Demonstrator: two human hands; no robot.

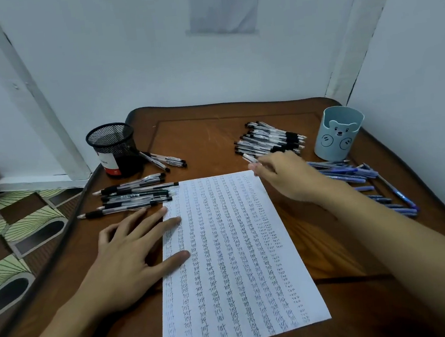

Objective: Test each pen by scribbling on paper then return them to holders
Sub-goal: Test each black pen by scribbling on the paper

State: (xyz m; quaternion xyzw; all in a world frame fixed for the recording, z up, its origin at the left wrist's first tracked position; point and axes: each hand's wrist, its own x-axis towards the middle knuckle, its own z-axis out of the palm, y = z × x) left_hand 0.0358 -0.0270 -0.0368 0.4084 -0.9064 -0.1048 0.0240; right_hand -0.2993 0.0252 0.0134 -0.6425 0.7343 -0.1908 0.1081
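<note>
Mesh holder (112,149): black wire cup, upright, far left corner of the wooden table (334,252)
Loose pens (164,160): a few clear pens lying just right of the mesh holder
Black pens (133,197): row lying flat, between the mesh holder and the left hand, tips pointing left
Left hand (131,254): flat, fingers spread and straight, fingertips pressing on the left edge of the paper
Paper (234,263): white sheet in the middle of the table, covered in columns of "test"
Pen pile (270,138): clear pens with black grips, heaped beyond the paper's far right corner
Right hand (285,178): fingers curled, pinching one clear pen (250,158) at the near edge of the pile
Bear holder (338,131): pale blue cup, upright, right of the pile
Blue pens (359,178): scattered flat near the table's right edge
</note>
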